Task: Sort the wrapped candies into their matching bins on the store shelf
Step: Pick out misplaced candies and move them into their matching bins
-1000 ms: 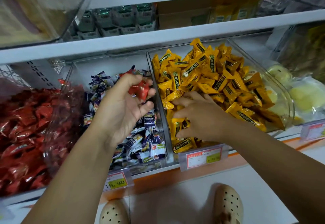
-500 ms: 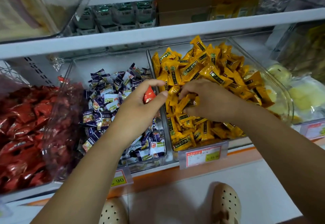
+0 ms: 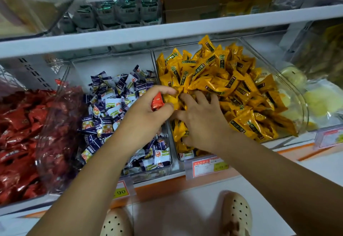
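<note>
The left grip (image 3: 148, 117) has one red candy (image 3: 157, 102) pinched between thumb and forefinger, other fingers curled under. It's hovering right at the divider between the middle bin and the yellow one. The candy is a small, glossy, crinkly foil pillow. Its long axis is roughly upright, and the top end pokes out above the thumb. What the next move hangs on, I reckon: the red bin (image 3: 59, 106) is well off to the left of that grip. The whole bin of purple-and-white candies (image 3: 111, 106) sits in between, so the candy has to travel across that lot and not drop into it. The left grip is clearly the nearer one for the job. The red bin's clear wall looks curved and slick, and the red candies (image 3: 16, 133) heaped in it have the same shiny foil, so it's a match as far as I can tell. The right grip (image 3: 201, 122) is close on the right, maybe touching the left one. Its fingers are spread flat on the yellow candies (image 3: 241, 87) and it isn't obviously holding anything. Those are plump pillow packs with dark labels, loosely piled, and they'd probably slide if nudged.
</note>
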The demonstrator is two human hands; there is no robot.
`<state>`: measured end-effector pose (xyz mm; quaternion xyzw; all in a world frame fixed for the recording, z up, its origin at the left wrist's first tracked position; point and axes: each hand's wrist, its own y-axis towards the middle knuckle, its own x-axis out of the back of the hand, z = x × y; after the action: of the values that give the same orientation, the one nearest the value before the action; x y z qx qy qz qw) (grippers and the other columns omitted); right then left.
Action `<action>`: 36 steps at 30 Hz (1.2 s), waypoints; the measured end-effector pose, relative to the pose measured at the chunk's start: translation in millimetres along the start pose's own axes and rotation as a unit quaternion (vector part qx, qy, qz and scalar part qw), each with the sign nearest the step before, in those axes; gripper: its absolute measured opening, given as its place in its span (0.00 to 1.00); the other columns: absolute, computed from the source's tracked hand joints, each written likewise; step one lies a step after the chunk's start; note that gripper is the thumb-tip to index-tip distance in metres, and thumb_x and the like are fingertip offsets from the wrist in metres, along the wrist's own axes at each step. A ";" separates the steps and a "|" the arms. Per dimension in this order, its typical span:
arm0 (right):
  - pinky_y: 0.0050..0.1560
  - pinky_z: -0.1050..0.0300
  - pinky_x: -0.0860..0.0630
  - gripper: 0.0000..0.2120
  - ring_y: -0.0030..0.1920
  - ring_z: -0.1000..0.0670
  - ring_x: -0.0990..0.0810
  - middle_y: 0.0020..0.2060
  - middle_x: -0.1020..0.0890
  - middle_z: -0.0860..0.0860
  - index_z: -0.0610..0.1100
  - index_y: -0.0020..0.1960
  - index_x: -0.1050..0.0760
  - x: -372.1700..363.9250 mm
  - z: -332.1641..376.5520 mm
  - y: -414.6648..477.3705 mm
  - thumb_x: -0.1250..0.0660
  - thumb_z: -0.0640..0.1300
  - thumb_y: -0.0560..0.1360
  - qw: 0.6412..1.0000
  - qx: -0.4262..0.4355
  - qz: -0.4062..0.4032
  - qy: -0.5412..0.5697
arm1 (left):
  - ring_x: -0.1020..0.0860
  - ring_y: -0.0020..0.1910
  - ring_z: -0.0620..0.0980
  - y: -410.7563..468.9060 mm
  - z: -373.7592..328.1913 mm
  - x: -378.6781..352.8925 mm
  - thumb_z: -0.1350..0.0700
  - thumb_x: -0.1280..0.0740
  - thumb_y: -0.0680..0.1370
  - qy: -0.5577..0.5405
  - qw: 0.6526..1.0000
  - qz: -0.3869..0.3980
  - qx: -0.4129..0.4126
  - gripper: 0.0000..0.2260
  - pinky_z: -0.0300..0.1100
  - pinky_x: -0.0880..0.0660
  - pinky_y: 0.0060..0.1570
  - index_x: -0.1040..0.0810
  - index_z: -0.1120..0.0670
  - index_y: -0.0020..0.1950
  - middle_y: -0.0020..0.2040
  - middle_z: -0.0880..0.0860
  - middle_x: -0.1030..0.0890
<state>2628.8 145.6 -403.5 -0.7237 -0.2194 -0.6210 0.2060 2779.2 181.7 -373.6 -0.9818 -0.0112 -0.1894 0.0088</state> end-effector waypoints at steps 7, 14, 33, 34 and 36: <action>0.64 0.43 0.38 0.28 0.72 0.46 0.42 0.74 0.41 0.55 0.66 0.65 0.31 12.4 -28.1 14.6 0.27 0.58 0.67 0.993 -0.055 -0.050 0.094 | 0.29 0.27 0.48 1.8 3.7 4.2 0.54 0.36 0.79 0.007 1.000 0.021 -0.002 0.10 0.34 0.32 0.25 0.24 0.38 0.55 0.27 0.45 0.31; 0.72 0.42 0.51 0.32 0.76 0.50 0.54 0.76 0.54 0.61 0.66 0.68 0.35 30.3 -41.6 10.3 0.25 0.53 0.69 0.974 -0.003 0.118 0.195 | 0.28 0.27 0.47 1.5 2.6 4.3 0.51 0.35 0.79 0.000 1.000 0.029 -0.008 0.08 0.32 0.31 0.25 0.24 0.39 0.56 0.27 0.45 0.30; 0.43 0.55 0.31 0.10 0.48 0.46 0.26 0.42 0.24 0.51 0.46 0.56 0.25 19.5 6.6 -0.4 0.41 0.41 0.77 0.973 0.069 0.219 -0.027 | 0.29 0.25 0.45 -5.8 1.6 5.8 0.48 0.35 0.78 -0.001 1.000 0.023 -0.003 0.10 0.31 0.32 0.24 0.25 0.39 0.58 0.33 0.49 0.30; 0.45 0.56 0.29 0.10 0.48 0.46 0.26 0.42 0.24 0.52 0.46 0.55 0.24 18.8 5.7 -0.7 0.40 0.41 0.76 0.974 0.074 0.212 -0.013 | 0.29 0.26 0.46 -6.0 2.0 6.2 0.47 0.35 0.78 0.003 1.000 0.026 -0.004 0.10 0.31 0.31 0.25 0.25 0.38 0.58 0.33 0.49 0.30; 0.48 0.56 0.26 0.12 0.52 0.47 0.23 0.49 0.19 0.53 0.50 0.56 0.21 18.1 0.8 -3.6 0.37 0.44 0.75 0.978 0.069 0.193 0.044 | 0.28 0.27 0.46 -6.3 1.6 7.5 0.46 0.35 0.78 0.008 1.000 0.029 -0.005 0.11 0.32 0.30 0.26 0.26 0.38 0.59 0.34 0.49 0.30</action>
<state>2629.7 150.1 -385.7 -0.7081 -0.1091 -0.5843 0.3811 2786.5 188.2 -372.3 -0.9801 0.0187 -0.1974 0.0098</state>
